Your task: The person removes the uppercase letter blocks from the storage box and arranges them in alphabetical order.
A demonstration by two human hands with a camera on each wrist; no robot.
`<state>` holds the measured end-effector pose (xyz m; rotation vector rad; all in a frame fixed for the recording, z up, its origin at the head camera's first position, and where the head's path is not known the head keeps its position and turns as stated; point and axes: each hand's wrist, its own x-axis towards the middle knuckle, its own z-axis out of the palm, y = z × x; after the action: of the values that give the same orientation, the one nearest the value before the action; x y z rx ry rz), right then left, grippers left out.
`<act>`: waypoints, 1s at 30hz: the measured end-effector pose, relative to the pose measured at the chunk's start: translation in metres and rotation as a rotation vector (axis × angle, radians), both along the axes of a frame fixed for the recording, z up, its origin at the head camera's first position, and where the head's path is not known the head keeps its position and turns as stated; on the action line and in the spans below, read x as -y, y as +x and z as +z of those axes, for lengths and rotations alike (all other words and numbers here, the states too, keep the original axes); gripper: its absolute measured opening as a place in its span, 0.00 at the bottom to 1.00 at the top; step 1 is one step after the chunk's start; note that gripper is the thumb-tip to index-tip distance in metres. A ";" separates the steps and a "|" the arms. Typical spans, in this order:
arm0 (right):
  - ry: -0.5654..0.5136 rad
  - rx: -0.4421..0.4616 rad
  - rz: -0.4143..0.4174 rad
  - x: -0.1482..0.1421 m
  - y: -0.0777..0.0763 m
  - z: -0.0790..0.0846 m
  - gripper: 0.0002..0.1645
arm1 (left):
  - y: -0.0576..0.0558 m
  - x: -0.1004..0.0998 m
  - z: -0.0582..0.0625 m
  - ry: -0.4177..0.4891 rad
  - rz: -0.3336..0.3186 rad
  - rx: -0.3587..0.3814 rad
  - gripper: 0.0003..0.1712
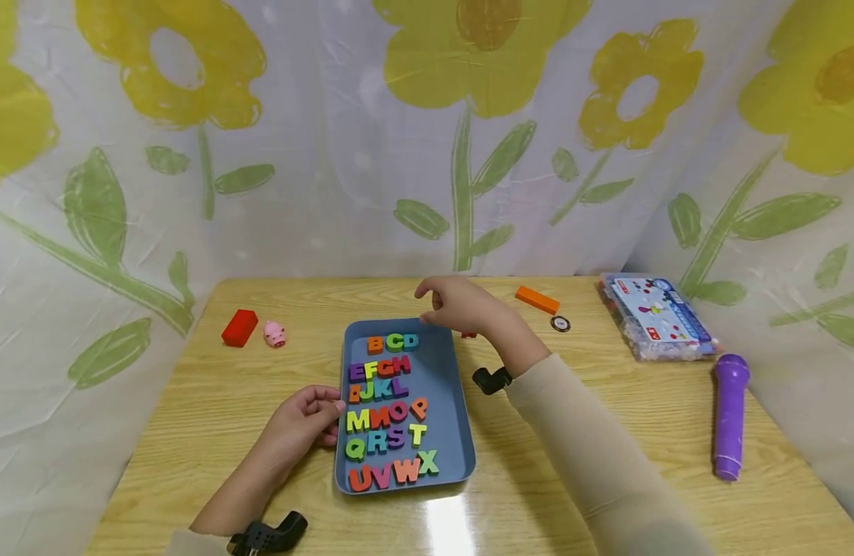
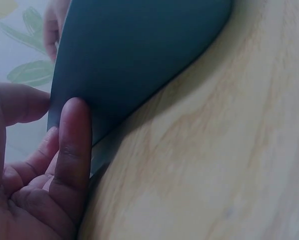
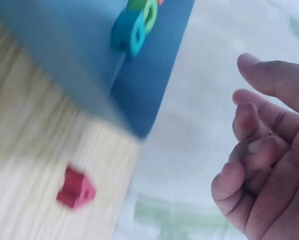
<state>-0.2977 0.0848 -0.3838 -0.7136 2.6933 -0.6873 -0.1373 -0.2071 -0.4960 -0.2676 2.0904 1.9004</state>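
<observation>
Many letters (image 1: pixel 380 418) lie in rows in the tray (image 1: pixel 437 378). The left hand (image 1: pixel 305 421) pinches the tray's rim; the right hand (image 1: pixel 462 303) hangs near its far edge, fingers loosely bent and empty. A sudden left-hand pull could slide the rows apart.

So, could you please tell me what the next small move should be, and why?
Probably lower the right hand to the loose red letter: it lies outside the tray on the table, that hand holds nothing, and the left hand grips the tray.
</observation>
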 end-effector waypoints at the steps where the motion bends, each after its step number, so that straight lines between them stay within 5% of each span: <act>1: 0.000 -0.005 0.012 0.005 0.000 -0.001 0.26 | 0.000 0.000 0.000 0.002 -0.001 -0.001 0.23; 18: 0.251 -0.041 0.161 0.087 0.009 -0.032 0.17 | 0.001 0.003 -0.001 -0.032 0.016 0.001 0.23; 30: 0.343 -0.041 0.089 0.093 0.010 -0.044 0.16 | 0.000 -0.002 -0.002 -0.021 -0.005 -0.007 0.23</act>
<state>-0.2873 -0.0078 -0.4274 -0.7550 2.6966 -0.1814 -0.1377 -0.2056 -0.4975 -0.2612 2.1149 1.8798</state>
